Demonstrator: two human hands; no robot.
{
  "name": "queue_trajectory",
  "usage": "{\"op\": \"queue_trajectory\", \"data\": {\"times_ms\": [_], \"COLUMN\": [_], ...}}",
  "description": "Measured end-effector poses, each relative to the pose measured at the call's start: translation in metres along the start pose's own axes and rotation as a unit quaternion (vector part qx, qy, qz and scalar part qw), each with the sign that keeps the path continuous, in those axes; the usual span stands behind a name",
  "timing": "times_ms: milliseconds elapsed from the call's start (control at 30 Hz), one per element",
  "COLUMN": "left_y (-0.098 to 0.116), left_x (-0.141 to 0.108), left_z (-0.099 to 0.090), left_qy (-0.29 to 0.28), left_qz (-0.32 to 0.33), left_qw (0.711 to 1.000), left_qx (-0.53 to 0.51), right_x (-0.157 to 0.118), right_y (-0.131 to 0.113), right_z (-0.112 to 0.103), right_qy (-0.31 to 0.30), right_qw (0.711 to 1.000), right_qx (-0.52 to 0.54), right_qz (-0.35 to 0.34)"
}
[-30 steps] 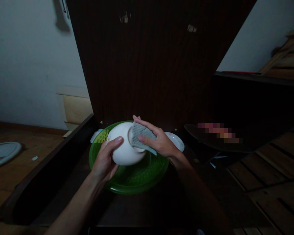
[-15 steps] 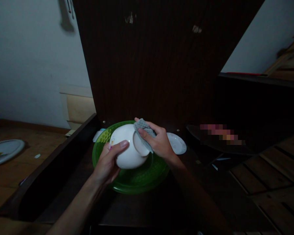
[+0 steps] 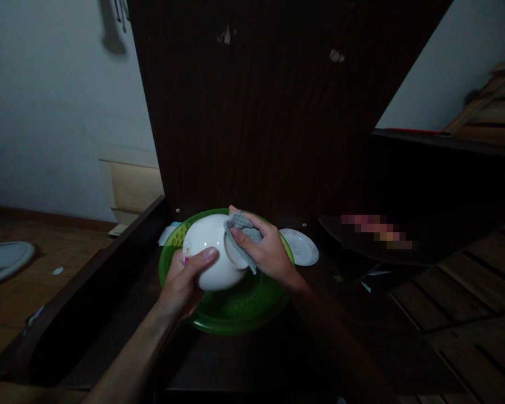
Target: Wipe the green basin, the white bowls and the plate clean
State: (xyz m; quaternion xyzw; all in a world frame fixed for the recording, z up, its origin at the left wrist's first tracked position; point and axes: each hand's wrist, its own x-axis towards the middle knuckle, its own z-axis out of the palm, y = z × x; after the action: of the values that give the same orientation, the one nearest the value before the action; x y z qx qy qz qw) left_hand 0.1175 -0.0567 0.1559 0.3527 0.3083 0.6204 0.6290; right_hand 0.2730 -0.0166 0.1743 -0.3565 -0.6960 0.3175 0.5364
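A white bowl (image 3: 212,252) is tilted on its side above a green basin (image 3: 235,321), its foot ring facing right. My left hand (image 3: 188,280) grips the bowl's rim side, thumb on the outer wall, near a small coloured pattern; the fingers beneath are mostly hidden. In my right hand (image 3: 267,247) is a grey cloth (image 3: 244,229), pressed against the bowl's foot. The basin rests on a dark wooden surface (image 3: 219,365).
Right of the basin lies a white plate (image 3: 301,247). A dark upright panel (image 3: 256,112) rises behind it. A raised dark edge (image 3: 105,275) runs along the left, and an oval dish (image 3: 8,261) sits far left.
Both hands, with the bowl and the cloth, have shifted slightly left. The cloth has also moved a little lower on the bowl's foot.
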Motion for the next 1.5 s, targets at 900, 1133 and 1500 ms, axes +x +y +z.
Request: {"op": "queue_trajectory", "data": {"times_ms": [900, 1133, 1500], "left_y": [0.021, 0.028, -0.002], "left_x": [0.005, 0.039, 0.082], "left_z": [-0.02, -0.032, -0.021], "left_qy": [-0.047, -0.126, -0.351], "left_qz": [0.083, 0.163, 0.131], "left_qw": [0.967, 0.862, 0.529], "left_qx": [0.236, 0.464, 0.761], "right_x": [-0.001, -0.001, -0.014], "right_y": [0.049, 0.054, 0.063], "right_z": [-0.004, -0.041, -0.067], "right_qy": [0.126, 0.208, 0.204], "right_qw": [0.988, 0.977, 0.975], "right_qx": [0.026, -0.028, 0.024], "right_qz": [0.08, 0.029, 0.082]}}
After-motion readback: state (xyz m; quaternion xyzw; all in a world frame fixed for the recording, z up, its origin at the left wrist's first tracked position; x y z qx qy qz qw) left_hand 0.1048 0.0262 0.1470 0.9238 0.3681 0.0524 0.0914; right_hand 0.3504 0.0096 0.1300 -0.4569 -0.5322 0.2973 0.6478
